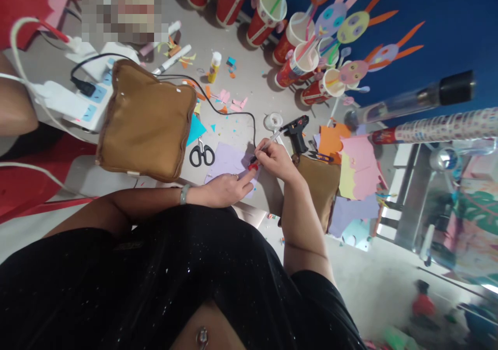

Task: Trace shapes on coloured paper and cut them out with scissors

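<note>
From here, I'd steady the small red piece [252, 166] near the grey worktop [249, 88]'s front edge with my unclenched left hand [226, 190], guiding the slim white pen [275, 134] pinched in my right hand [275, 159].

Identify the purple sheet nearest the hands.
The sheet beside the scissors, partly hidden by the left hand; the other large one lies out beyond the right forearm.

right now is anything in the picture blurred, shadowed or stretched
Head view: the patterned tube at the right looks stretched, probably lens distortion; head view: the red object at lower right is blurred; head view: shadow darkens the table beside the right hand; head view: pixelation hides part of the top left.
</note>
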The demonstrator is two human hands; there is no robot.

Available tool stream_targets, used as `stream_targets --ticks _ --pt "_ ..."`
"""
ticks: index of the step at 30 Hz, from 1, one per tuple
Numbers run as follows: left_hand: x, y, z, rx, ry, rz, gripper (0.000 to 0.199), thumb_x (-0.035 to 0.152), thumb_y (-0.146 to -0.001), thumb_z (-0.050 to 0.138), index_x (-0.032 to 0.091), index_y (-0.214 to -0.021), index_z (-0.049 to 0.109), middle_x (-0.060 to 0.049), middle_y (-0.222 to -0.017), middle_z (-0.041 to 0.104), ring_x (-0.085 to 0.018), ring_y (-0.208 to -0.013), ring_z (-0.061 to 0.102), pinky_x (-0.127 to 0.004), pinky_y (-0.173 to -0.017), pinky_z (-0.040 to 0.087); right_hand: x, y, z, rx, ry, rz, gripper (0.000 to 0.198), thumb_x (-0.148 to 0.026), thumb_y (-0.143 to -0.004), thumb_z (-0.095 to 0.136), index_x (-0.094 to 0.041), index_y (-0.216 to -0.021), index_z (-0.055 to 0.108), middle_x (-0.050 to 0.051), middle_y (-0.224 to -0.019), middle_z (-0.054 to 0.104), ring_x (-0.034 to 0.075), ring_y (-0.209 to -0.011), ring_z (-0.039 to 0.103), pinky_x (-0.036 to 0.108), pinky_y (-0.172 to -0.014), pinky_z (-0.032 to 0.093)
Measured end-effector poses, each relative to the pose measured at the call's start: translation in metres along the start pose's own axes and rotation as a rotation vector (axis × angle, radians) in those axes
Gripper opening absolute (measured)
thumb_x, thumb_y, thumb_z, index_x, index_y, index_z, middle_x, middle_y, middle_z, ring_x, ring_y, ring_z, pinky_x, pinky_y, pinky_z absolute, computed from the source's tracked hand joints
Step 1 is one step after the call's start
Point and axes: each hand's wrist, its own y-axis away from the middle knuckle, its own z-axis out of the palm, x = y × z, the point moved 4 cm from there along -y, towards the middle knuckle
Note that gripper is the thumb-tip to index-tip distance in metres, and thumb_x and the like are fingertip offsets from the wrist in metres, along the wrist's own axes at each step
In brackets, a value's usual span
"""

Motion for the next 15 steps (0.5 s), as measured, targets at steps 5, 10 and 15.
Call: stream_targets --ticks 5,10,15 --pt "-0.0006 0.0004 0.0012 -0.032 0.044 -0.010 0.032 0.007 -0.097 0.038 0.009 -0.112 0.066 -0.027 -0.155 0.050 -0.016 -0.067 0.069 -0.032 -0.053 0.051 0.0009 0.0025 -0.0004 0.008 0.000 0.013 0.009 -0.025 -0.086 0.055 -0.021 -0.078 0.056 -0.003 -0.062 0.059 0.012 -0.056 0.051 0.026 -0.056 0.040" --pt "0.0000 0.0007 0.0013 -0.011 -0.025 0.002 0.031 0.008 -0.098 0.036 0.010 -0.107 0.066 -0.025 -0.154 0.053 -0.017 -0.066 0.070 -0.034 -0.051 0.050 0.0007 0.0050 -0.0014 0.020 -0.017 0.019 0.010 -0.026 -0.087 0.056 -0.021 -0.078 0.056 -0.004 -0.060 0.057 0.011 -0.053 0.049 0.026 -0.054 0.038" --pt "0.0002 0.0003 0.0006 -0.019 -0.035 -0.005 0.033 0.008 -0.098 0.035 0.011 -0.106 0.067 -0.023 -0.155 0.053 -0.017 -0.067 0.070 -0.034 -0.051 0.049 0.0000 0.0066 -0.0032 0.028 -0.074 0.078 0.011 -0.027 -0.088 0.059 -0.022 -0.079 0.055 -0.004 -0.058 0.056 0.010 -0.052 0.046 0.024 -0.052 0.036"
